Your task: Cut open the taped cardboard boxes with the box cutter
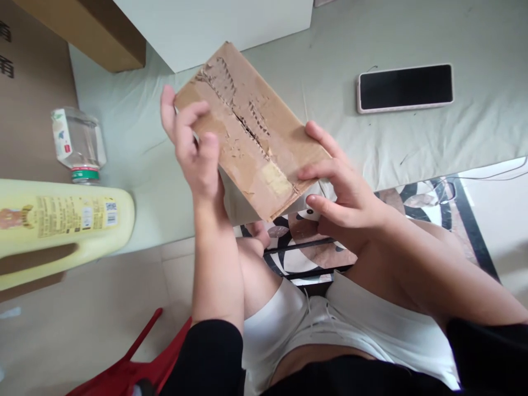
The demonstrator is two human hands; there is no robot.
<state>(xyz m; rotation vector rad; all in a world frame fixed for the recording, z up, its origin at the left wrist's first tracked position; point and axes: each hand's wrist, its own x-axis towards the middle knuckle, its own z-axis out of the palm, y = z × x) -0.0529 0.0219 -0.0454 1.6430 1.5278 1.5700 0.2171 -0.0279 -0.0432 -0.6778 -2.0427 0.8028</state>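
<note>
A small brown cardboard box point(247, 132) is held up, tilted, between both hands above the cloth-covered table. Its near face has torn paper, exposed corrugation along a middle seam and a yellowish patch near the lower end. My left hand point(196, 140) grips the upper left edge, its fingers bent round the side and partly behind it. At the lower right end, my right hand point(340, 184) holds the box's corner with its fingers, while the thumb sits just below that corner. What lies inside the box does not show.
On the pale green cloth point(330, 93) lies a phone point(406, 88) at the right. A clear plastic bottle point(80, 143) and a large yellow jug point(61, 225) lie at the left. A white box point(223, 27) and larger cartons point(94, 33) stand behind. A red chair point(144, 363) is lower left.
</note>
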